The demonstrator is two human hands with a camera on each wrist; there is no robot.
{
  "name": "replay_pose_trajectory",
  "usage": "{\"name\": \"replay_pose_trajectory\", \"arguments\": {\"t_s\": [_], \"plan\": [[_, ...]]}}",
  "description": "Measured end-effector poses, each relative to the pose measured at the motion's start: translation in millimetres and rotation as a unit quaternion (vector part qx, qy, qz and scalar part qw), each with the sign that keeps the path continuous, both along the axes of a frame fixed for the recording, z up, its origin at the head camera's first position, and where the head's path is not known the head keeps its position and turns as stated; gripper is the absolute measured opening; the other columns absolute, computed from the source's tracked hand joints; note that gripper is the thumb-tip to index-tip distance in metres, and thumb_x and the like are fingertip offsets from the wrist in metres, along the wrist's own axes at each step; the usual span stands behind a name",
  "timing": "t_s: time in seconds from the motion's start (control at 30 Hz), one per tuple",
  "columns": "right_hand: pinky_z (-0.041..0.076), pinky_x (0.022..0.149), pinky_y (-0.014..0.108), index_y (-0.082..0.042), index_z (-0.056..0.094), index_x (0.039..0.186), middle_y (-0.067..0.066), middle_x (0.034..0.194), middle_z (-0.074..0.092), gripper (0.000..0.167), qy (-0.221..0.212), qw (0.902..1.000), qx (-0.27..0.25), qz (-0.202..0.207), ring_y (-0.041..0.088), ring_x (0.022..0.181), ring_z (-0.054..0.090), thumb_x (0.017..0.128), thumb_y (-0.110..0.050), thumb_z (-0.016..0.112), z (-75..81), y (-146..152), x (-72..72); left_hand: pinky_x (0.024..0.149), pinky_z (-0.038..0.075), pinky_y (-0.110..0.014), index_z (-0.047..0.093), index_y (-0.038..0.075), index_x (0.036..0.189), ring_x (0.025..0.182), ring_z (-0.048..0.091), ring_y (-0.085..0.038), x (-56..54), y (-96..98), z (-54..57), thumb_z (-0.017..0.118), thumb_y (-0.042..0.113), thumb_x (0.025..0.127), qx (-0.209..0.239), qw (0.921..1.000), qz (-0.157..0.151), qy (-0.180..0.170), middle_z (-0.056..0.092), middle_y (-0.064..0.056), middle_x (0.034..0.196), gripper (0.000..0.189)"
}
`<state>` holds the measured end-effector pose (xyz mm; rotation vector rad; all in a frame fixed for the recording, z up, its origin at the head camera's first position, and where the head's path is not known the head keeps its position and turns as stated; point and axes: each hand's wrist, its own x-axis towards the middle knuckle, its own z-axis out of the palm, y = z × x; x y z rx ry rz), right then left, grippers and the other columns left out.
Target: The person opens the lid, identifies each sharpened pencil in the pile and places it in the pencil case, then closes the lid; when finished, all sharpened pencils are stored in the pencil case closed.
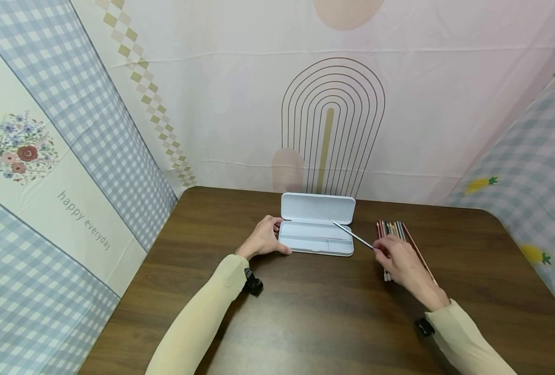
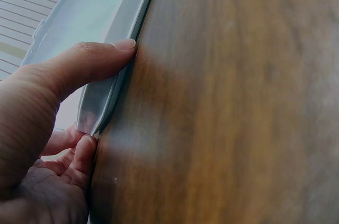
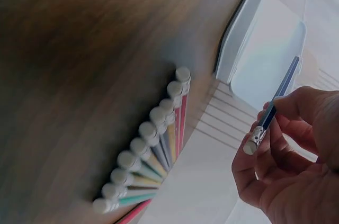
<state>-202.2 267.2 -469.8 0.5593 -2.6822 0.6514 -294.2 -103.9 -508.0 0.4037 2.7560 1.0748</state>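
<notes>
A pale blue pencil case [image 1: 305, 245] lies on the table with its lid [image 1: 318, 207] raised toward the wall. Its compartments look bare inside. My left hand [image 1: 264, 237] grips the case's left end; in the left wrist view the thumb [image 2: 100, 62] presses the front edge and the fingers curl at the corner. Between thumb and fingers, my right hand [image 1: 401, 263] pinches a dark blue pencil [image 3: 284, 82] near its white eraser end. The pencil slants over the case's right side, far tip toward the lid's hinge. Beneath and beside that hand lie several colored pencils [image 1: 392, 229].
The loose pencils form a row right of the case, eraser ends [image 3: 150, 134] toward me, with one reddish pencil [image 1: 418, 251] angled outward. Everything rests on a brown wooden table [image 1: 300, 312]. A patterned cloth [image 1: 235, 114] hangs behind its far edge.
</notes>
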Motion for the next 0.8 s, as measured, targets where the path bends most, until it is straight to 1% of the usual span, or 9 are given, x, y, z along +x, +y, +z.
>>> {"name": "replay_pose_trajectory", "arguments": {"t_s": [0.27, 0.43, 0.53, 0.57, 0.6, 0.67, 0.73, 0.8], "plan": [[0.057, 0.076, 0.042, 0.004, 0.076, 0.1, 0.011, 0.096, 0.073, 0.005, -0.004, 0.999, 0.019, 0.04, 0.022, 0.084, 0.064, 0.098, 0.002, 0.073, -1.0, -15.8, -15.3, 0.108, 0.053, -0.04, 0.06, 0.003, 0.15, 0.121, 0.06, -0.026, -0.3, 0.2, -0.2, 0.104, 0.027, 0.068, 0.007, 1.0, 0.001, -0.001, 0.06, -0.014, 0.134, 0.096], [0.059, 0.08, 0.048, 0.002, 0.077, 0.102, 0.012, 0.098, 0.074, 0.007, -0.006, 0.9973, 0.039, 0.062, 0.026, 0.088, 0.068, 0.098, 0.003, 0.073, -0.5, -26.0, -27.9, 0.108, 0.053, -0.039, 0.06, 0.002, 0.15, 0.121, 0.06, -0.026, 0.5, -0.3, -0.2, 0.104, 0.027, 0.068, 0.008, 1.0, 0.0, -0.002, 0.06, -0.014, 0.134, 0.096], [0.059, 0.079, 0.051, 0.002, 0.077, 0.1, 0.013, 0.095, 0.074, 0.007, 0.017, 0.9952, 0.03, 0.092, 0.03, 0.088, 0.068, 0.096, 0.004, 0.071, -4.3, -30.1, -35.9, 0.107, 0.053, -0.039, 0.06, 0.002, 0.15, 0.12, 0.06, -0.025, 1.4, -0.6, -0.1, 0.103, 0.027, 0.068, 0.007, 1.0, 0.0, -0.004, 0.06, -0.014, 0.134, 0.096], [0.059, 0.078, 0.051, 0.002, 0.076, 0.099, 0.013, 0.094, 0.074, 0.006, 0.029, 0.994, 0.026, 0.102, 0.03, 0.087, 0.067, 0.095, 0.005, 0.071, -6.2, -31.1, -38.6, 0.107, 0.053, -0.039, 0.06, 0.002, 0.15, 0.121, 0.06, -0.025, 1.6, -0.7, 0.0, 0.103, 0.027, 0.068, 0.008, 1.0, 0.0, -0.004, 0.06, -0.014, 0.134, 0.096], [0.058, 0.077, 0.048, 0.001, 0.076, 0.098, 0.011, 0.093, 0.073, 0.006, 0.045, 0.9925, 0.017, 0.113, 0.028, 0.087, 0.066, 0.098, 0.001, 0.07, -12.8, -30.2, -44.5, 0.108, 0.053, -0.039, 0.06, 0.002, 0.15, 0.121, 0.06, -0.026, 1.8, -0.8, 0.1, 0.103, 0.027, 0.068, 0.008, 1.0, 0.0, -0.005, 0.06, -0.014, 0.134, 0.096], [0.057, 0.076, 0.048, 0.002, 0.075, 0.098, 0.012, 0.091, 0.071, 0.005, 0.06, 0.9899, 0.011, 0.128, 0.028, 0.085, 0.064, 0.098, 0.001, 0.07, -15.5, -33.1, -49.4, 0.108, 0.053, -0.039, 0.06, 0.002, 0.15, 0.122, 0.06, -0.026, 1.9, -0.8, 0.4, 0.103, 0.027, 0.068, 0.009, 1.0, 0.001, -0.005, 0.06, -0.014, 0.135, 0.096], [0.057, 0.076, 0.047, 0.002, 0.075, 0.098, 0.012, 0.091, 0.071, 0.006, 0.061, 0.989, 0.009, 0.135, 0.028, 0.086, 0.064, 0.099, 0.0, 0.069, -17.4, -36.8, -53.7, 0.109, 0.053, -0.04, 0.06, 0.002, 0.149, 0.122, 0.06, -0.026, 1.7, -0.9, 0.6, 0.104, 0.027, 0.068, 0.01, 0.9999, 0.002, -0.004, 0.06, -0.014, 0.135, 0.096], [0.058, 0.078, 0.048, 0.003, 0.075, 0.099, 0.013, 0.093, 0.072, 0.007, 0.046, 0.9901, 0.012, 0.132, 0.03, 0.088, 0.065, 0.1, 0.001, 0.069, -18.0, -41.0, -57.2, 0.109, 0.053, -0.04, 0.06, 0.001, 0.149, 0.123, 0.06, -0.027, 1.4, -0.7, 0.7, 0.104, 0.027, 0.068, 0.011, 0.9999, 0.001, -0.006, 0.06, -0.014, 0.135, 0.096]]}}
